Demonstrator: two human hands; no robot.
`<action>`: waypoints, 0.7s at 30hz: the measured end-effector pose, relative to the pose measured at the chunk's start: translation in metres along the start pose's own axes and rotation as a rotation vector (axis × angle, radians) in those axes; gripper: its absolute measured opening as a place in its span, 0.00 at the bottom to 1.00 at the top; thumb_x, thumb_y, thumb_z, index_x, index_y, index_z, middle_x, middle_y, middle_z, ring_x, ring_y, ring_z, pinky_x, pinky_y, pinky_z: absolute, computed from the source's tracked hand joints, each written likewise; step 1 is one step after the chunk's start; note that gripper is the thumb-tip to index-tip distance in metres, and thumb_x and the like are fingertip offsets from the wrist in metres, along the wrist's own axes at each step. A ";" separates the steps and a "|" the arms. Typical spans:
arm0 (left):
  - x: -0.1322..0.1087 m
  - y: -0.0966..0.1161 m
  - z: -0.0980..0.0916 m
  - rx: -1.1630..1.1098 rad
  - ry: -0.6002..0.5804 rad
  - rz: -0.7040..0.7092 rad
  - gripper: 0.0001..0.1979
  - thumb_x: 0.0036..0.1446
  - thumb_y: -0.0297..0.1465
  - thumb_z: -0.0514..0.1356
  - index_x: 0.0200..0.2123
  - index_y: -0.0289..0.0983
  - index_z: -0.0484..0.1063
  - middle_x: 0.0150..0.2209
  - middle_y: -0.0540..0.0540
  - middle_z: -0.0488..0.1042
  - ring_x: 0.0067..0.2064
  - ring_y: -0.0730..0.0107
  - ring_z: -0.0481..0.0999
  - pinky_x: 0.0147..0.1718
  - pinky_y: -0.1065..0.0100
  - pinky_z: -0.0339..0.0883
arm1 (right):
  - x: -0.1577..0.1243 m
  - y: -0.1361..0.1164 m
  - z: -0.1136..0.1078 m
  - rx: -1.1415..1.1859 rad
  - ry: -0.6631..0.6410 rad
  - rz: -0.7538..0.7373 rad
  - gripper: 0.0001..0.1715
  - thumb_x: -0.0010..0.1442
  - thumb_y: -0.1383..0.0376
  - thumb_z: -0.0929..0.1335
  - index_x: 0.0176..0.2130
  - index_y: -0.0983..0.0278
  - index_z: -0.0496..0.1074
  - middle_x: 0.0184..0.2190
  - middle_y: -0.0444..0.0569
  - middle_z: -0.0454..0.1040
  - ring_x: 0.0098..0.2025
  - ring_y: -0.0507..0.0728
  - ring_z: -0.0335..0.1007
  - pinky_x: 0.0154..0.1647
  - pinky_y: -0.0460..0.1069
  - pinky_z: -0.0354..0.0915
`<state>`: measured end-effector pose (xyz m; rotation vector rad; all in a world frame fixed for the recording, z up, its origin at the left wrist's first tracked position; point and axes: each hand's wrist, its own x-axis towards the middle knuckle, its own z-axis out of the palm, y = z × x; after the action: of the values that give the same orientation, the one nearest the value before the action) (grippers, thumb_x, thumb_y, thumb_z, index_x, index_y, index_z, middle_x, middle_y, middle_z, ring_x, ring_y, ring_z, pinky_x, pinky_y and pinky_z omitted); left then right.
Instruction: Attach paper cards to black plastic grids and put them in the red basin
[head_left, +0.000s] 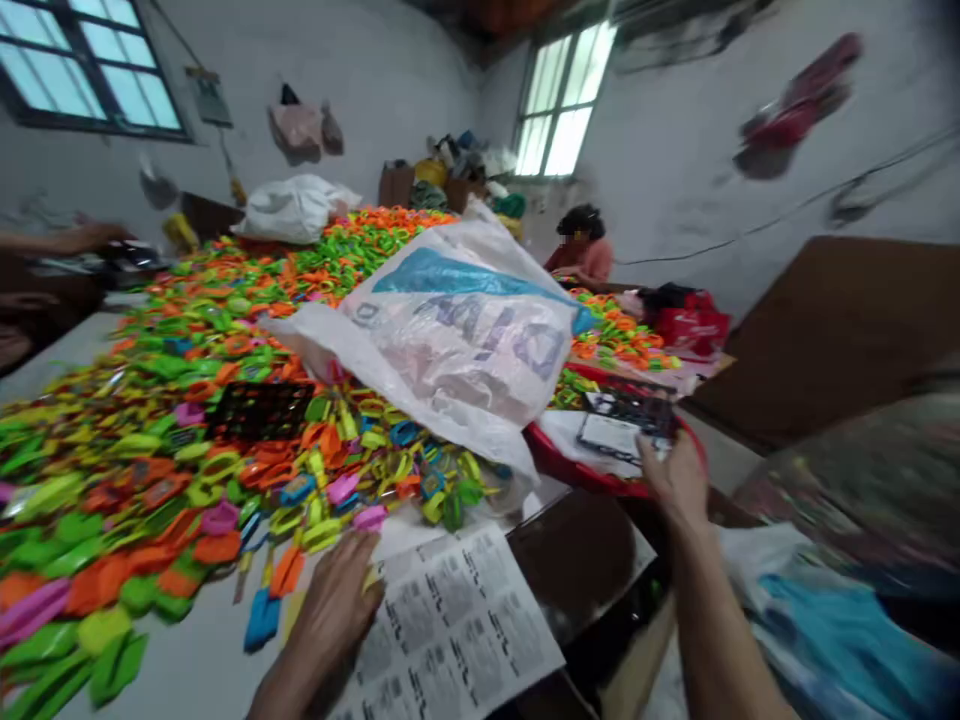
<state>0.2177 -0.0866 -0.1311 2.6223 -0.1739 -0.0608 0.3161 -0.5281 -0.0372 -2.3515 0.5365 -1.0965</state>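
Right up close, the left hand [334, 600] lies flat, fingers spread and released, palm down on the newspaper sheet [450, 630] at the near edge of the desk [195, 670], its fingertips just reaching the fringe of the colourful plastic pieces [225, 400]. Over on the other side, the right hand [675, 478] stretches forward with the arm extended, fingers at the rim of the red tray [577, 470] and touching a dark-framed card [622, 425] lying in it; whether it grips that card or only rests on it I cannot tell, the frame is blurred there. Between the two hands a big printed plastic bag [457, 340] slumps over the heap, its lower edge hanging onto the tray. The pieces, orange, green, yellow, pink and blue, cover nearly the whole desk. A black grid tray [259, 410] sits among them, left of the bag. Far across, another person in a pink top [581, 250] sits at the desk, beside a window [562, 100].
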 end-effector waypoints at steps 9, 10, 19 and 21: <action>0.009 0.015 -0.012 0.004 -0.241 -0.186 0.25 0.50 0.36 0.57 0.52 0.32 0.66 0.49 0.38 0.71 0.49 0.58 0.71 0.48 0.63 0.62 | -0.192 -0.130 0.035 0.435 -0.913 -0.817 0.15 0.63 0.64 0.61 0.49 0.61 0.68 0.45 0.53 0.73 0.47 0.59 0.66 0.50 0.54 0.60; 0.007 0.013 -0.016 0.017 -0.245 -0.168 0.24 0.52 0.37 0.56 0.51 0.33 0.67 0.48 0.39 0.70 0.49 0.60 0.70 0.47 0.64 0.62 | -0.206 -0.141 0.046 0.422 -0.990 -0.847 0.14 0.63 0.64 0.62 0.49 0.61 0.69 0.43 0.51 0.73 0.47 0.58 0.66 0.50 0.53 0.60; -0.037 0.014 0.022 0.232 -0.244 -0.173 0.18 0.59 0.29 0.49 0.51 0.38 0.68 0.59 0.37 0.62 0.61 0.53 0.58 0.57 0.53 0.50 | -0.245 -0.129 0.100 0.087 -1.127 -0.905 0.08 0.62 0.68 0.64 0.40 0.64 0.71 0.39 0.51 0.71 0.42 0.58 0.65 0.44 0.51 0.58; -0.034 0.010 0.023 0.215 -0.216 -0.161 0.21 0.57 0.29 0.52 0.55 0.37 0.65 0.62 0.37 0.58 0.63 0.53 0.55 0.59 0.53 0.48 | -0.247 -0.126 0.096 0.076 -1.146 -0.903 0.09 0.61 0.69 0.64 0.42 0.63 0.70 0.39 0.51 0.71 0.42 0.58 0.64 0.43 0.51 0.58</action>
<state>0.1807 -0.1023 -0.1458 2.8355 -0.0452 -0.4030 0.2612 -0.2694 -0.1656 -2.6561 -1.0073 0.1270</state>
